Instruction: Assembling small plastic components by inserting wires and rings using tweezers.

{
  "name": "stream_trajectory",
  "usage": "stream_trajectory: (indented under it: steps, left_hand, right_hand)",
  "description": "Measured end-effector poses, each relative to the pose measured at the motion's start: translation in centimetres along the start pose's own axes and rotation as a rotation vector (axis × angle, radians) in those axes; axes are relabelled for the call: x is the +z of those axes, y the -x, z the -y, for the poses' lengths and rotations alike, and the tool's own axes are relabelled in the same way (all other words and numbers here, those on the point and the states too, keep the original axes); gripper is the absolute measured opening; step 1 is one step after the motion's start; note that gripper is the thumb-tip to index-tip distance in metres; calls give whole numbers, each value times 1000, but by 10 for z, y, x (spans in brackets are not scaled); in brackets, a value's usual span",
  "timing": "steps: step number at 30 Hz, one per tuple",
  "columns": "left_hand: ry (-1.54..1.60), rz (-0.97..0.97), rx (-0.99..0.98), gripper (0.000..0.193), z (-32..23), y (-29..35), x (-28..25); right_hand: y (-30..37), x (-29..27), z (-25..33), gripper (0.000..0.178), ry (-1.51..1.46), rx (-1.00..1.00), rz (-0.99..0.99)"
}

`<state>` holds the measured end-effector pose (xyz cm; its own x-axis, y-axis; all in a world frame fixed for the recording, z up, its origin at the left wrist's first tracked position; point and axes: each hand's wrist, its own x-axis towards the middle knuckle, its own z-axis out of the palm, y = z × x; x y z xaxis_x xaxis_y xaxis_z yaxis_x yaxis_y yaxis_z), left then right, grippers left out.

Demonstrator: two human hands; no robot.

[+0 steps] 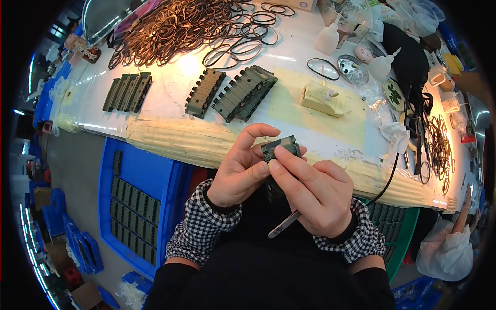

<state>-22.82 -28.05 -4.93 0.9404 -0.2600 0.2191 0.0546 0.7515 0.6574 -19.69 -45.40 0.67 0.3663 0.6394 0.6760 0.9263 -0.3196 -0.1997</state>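
Both hands meet above my lap, just in front of the table edge. Between them is a small dark green plastic piece [281, 144] with ridged, toothed ends. My left hand [240, 168] grips it from the left, its index finger arched over the top. My right hand [312, 194] presses thumb and fingertips on its near side. Metal tweezers [284, 225] stick out under the right palm, pointing down and left. On the table ahead stand similar green rows of parts: one group [127, 92] at left, one strip [205, 93] and a stacked pair [245, 94] nearer the middle.
A heap of black rubber rings [175, 31] covers the far table; another pile [440, 150] lies right. A cream block [323, 99], squeeze bottles [327, 39] and a metal dish [353, 70] stand right of centre. A blue crate [142, 155] holds rows of parts; a green crate [405, 243] sits lower right.
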Motion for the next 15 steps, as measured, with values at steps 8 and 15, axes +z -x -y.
stream_trajectory:
  steps: [8, 15]
  left_hand:
    - [-466, -135, 101, 43, -12, -2, 8]
    - [-716, -176, 113, 35, -15, -7, 14]
  right_hand:
    - [4, 6, -17, 29, -235, 169, -52]
    - [6, 14, -22, 20, -400, 345, -102]
